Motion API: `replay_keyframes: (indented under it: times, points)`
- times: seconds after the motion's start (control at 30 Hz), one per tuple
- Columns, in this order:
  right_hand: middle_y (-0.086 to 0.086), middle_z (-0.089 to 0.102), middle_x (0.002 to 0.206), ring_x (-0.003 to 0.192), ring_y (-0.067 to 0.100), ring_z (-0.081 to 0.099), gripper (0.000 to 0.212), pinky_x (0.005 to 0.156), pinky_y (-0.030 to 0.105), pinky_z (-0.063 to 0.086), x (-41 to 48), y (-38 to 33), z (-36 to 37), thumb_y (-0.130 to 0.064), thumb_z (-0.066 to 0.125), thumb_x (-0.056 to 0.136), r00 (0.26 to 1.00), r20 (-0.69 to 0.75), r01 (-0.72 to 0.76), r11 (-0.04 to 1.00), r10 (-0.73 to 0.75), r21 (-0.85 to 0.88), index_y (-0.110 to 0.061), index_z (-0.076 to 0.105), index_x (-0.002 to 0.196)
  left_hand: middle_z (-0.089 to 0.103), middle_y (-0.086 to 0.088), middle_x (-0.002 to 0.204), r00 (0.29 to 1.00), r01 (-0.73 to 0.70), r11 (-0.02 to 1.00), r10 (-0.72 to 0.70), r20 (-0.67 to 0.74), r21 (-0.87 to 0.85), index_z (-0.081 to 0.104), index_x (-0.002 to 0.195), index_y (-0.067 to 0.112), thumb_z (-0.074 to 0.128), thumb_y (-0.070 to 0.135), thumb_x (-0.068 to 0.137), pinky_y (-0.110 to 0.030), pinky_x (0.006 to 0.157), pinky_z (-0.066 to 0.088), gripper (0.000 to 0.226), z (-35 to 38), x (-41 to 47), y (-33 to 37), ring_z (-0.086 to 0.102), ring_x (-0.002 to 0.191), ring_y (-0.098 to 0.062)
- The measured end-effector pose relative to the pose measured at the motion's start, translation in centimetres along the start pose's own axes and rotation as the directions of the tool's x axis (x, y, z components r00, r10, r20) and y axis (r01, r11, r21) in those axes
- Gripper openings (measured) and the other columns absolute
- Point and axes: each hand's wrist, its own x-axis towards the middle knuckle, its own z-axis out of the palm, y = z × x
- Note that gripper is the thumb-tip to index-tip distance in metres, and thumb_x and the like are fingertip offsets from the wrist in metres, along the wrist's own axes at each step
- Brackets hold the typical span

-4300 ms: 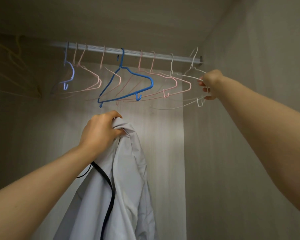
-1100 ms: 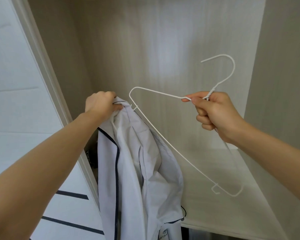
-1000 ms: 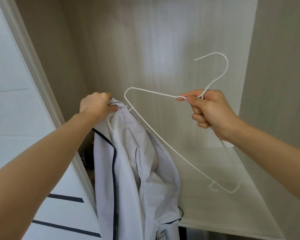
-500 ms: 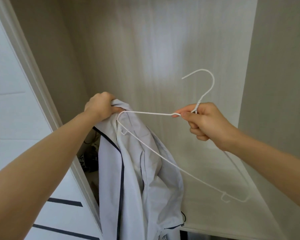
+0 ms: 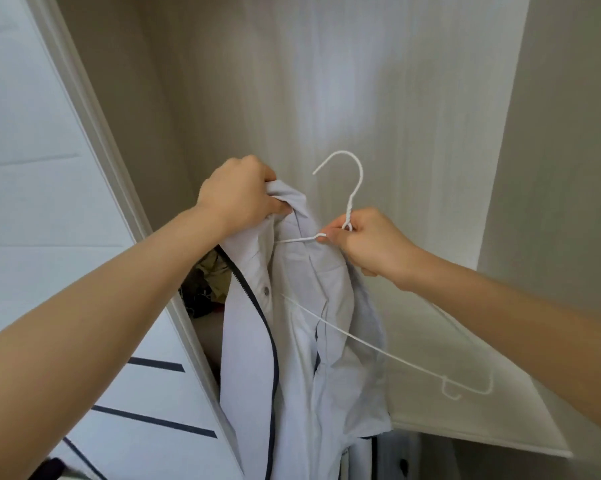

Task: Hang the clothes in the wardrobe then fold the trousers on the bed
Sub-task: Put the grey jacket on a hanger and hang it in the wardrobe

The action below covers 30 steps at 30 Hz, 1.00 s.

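The shirt hangs at the front of the open wardrobe, bunched at its collar in the left hand, whose fingers curl tightly round the fabric. Below that hand the pale cloth with dark piping falls straight down past the front edge of the shelf. The right hand sits just right of the collar, against the cloth, its thumb and fingers pinching the white wire hanger at the base of its hook. One hanger arm runs from that hand into the shirt's neck opening. The bottom wire slants down to the right, out of the cloth, and its far end hangs free above the shelf. The hook stands upright in front of the back wall. The door frame is close on the shirt's left, with a heap of dark clothes in the gap between them. On the right the side wall is well apart, leaving open room over the shelf.
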Motion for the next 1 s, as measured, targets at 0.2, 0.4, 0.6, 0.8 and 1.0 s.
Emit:
replay_keyframes:
  times: [0.2, 0.4, 0.6, 0.8, 1.0]
  points:
    - [-0.007, 0.062, 0.065, 0.064, 0.01, 0.055, 0.009, 0.06, 0.022, 0.042, -0.2, -0.4, 1.5, -0.019, 0.069, 0.088, 0.983, -0.176, 0.061, 0.995, -0.045, 0.083, -0.015, 0.077, 0.086, 0.037, -0.004, 0.057, 0.997, 0.014, 1.0, -0.016, -0.071, -0.026, 0.031, 0.059, 0.013, 0.069, 0.019, 0.083, -0.034, 0.05, 0.025, 0.045, -0.3, -2.7, -0.7, 0.04, 0.059, -0.027]
    - [-0.017, 0.053, 0.042, 0.044, -0.002, 0.049, 0.021, 0.048, 0.011, 0.032, -1.3, -1.0, 1.0, -0.011, 0.067, 0.085, 0.976, -0.147, 0.181, 0.971, -0.159, 0.156, -0.021, 0.068, 0.068, 0.045, -0.003, 0.059, 0.973, 0.23, 0.919, -0.224, 0.055, -0.321, 0.05, 0.06, 0.006, 0.076, 0.015, 0.078, -0.026, 0.052, 0.032, 0.033, -2.7, -5.8, 0.6, 0.039, 0.056, -0.015]
    - [-0.013, 0.04, 0.034, 0.031, 0.003, 0.038, 0.023, 0.036, 0.009, 0.024, -2.8, -2.2, -0.1, -0.006, 0.064, 0.084, 0.981, 0.022, 0.171, 0.908, -0.194, 0.382, -0.015, 0.065, 0.064, 0.068, -0.023, 0.091, 0.925, 0.359, 0.834, -0.379, 0.038, -0.419, 0.071, 0.085, 0.003, 0.077, 0.019, 0.073, -0.031, 0.064, 0.046, 0.021, -4.6, -8.9, 4.3, 0.057, 0.071, -0.019]
    - [-0.011, 0.038, 0.036, 0.032, 0.002, 0.03, 0.031, 0.036, 0.013, 0.022, -3.8, -2.5, 0.5, -0.007, 0.064, 0.085, 0.978, 0.074, 0.126, 0.841, -0.193, 0.525, -0.017, 0.063, 0.055, 0.05, -0.009, 0.067, 0.893, 0.419, 0.856, -0.449, -0.034, -0.304, 0.063, 0.08, -0.001, 0.074, 0.019, 0.075, -0.026, 0.057, 0.036, 0.023, -6.3, -11.6, 7.3, 0.045, 0.063, -0.018]
    - [-0.009, 0.038, 0.038, 0.034, 0.001, 0.03, 0.032, 0.037, 0.013, 0.023, -5.4, -3.8, 2.0, -0.01, 0.057, 0.093, 0.95, 0.146, 0.127, 0.767, -0.277, 0.629, -0.012, 0.062, 0.061, 0.043, -0.001, 0.062, 0.875, 0.463, 0.877, -0.476, -0.088, -0.13, 0.054, 0.07, 0.005, 0.073, 0.024, 0.078, -0.027, 0.053, 0.031, 0.028, -8.4, -15.1, 7.7, 0.04, 0.059, -0.017]
